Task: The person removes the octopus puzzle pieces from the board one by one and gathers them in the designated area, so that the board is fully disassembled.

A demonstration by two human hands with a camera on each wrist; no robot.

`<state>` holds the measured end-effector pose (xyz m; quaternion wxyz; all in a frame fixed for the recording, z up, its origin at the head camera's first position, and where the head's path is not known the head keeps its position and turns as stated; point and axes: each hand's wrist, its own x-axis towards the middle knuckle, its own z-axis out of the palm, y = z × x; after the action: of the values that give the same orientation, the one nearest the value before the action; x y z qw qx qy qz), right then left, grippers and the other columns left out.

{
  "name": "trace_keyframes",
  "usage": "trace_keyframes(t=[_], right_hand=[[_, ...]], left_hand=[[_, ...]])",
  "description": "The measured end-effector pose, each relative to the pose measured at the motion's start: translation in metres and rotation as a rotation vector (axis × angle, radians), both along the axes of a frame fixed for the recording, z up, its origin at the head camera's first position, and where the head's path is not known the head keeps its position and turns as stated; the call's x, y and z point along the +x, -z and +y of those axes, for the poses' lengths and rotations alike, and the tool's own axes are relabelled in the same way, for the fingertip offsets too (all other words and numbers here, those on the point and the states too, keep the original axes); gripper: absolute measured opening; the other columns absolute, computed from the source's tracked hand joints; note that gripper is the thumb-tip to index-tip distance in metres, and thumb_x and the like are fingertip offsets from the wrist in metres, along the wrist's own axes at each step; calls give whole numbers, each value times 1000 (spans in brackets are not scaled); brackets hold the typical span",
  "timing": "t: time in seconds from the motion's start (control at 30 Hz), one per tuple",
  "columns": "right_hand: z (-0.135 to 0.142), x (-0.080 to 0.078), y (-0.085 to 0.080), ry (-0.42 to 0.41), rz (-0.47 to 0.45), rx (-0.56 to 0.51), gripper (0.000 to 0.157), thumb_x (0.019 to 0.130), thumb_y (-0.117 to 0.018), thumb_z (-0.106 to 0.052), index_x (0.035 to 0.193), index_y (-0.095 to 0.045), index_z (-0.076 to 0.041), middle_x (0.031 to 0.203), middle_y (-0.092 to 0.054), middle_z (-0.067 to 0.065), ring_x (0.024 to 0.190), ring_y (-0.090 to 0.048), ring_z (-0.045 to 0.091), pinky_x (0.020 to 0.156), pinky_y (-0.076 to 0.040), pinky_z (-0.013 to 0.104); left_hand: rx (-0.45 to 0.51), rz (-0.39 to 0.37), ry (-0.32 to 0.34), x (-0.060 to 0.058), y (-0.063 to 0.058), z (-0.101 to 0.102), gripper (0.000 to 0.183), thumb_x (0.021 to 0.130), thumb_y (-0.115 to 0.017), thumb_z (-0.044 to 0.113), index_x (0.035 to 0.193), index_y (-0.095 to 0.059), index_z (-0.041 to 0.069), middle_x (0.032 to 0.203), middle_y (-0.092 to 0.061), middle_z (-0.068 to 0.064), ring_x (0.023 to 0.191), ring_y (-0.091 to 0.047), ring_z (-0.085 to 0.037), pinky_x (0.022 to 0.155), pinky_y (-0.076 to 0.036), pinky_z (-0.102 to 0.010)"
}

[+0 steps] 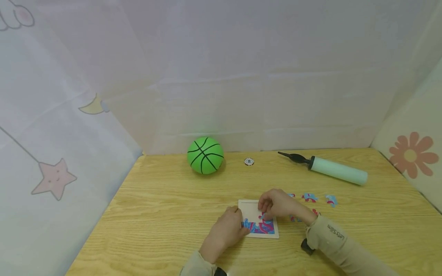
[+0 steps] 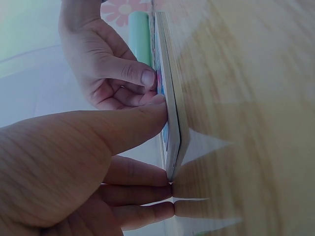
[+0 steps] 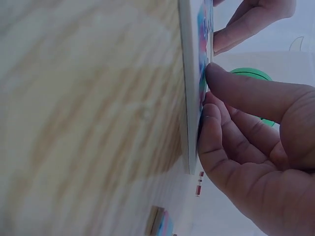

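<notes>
While left hand (image 1: 225, 228) grips left edge of puzzle board (image 1: 249, 210), thumb on top, right hand (image 1: 279, 203) pinches puzzle piece (image 1: 265, 217) at board's right side. Hands apart. Board on table (image 1: 155, 214), pieces along near edge. Loose pieces (image 1: 309, 197) to right; green ball (image 1: 205, 155), pump (image 1: 339, 171) farther back.

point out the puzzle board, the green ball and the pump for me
Puzzle board (image 1: 249, 211): head view, on its bare inner surface.
Green ball (image 1: 205, 155): head view, on the middle of its visible side.
Pump (image 1: 331, 169): head view, on its pale barrel.
</notes>
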<state>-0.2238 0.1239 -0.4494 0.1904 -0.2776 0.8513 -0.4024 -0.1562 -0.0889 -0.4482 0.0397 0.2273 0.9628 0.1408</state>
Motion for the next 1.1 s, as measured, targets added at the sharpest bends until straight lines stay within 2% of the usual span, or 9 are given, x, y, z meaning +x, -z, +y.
trace_keyframes(t=[0.33, 0.73, 1.1], right_hand=[[0, -1, 1, 11, 26, 1, 18, 72, -78, 6, 83, -67, -4, 75, -65, 3, 66, -59, 12, 60, -50, 23], [-1, 0, -1, 28, -7, -12, 18, 72, -76, 8, 84, -66, -2, 75, -63, 5, 67, -58, 13, 61, -50, 24], [3, -3, 1, -18, -43, -38, 16, 76, -73, 7, 88, -66, -1, 79, -63, 4, 71, -59, 14, 63, -51, 23]], left_hand=[[-7, -3, -6, 1, -1, 0, 43, 83, -75, 30, 103, -62, -5, 105, -59, -12, 94, -56, -21, 77, -54, -38], [-21, -11, -4, 1, -2, 1, 43, 84, -75, 30, 103, -61, -6, 104, -59, -11, 91, -55, -19, 77, -53, -34], [-29, -6, -8, 0, -1, 2, 45, 83, -75, 31, 104, -62, -7, 107, -60, -14, 95, -57, -22, 81, -53, -35]])
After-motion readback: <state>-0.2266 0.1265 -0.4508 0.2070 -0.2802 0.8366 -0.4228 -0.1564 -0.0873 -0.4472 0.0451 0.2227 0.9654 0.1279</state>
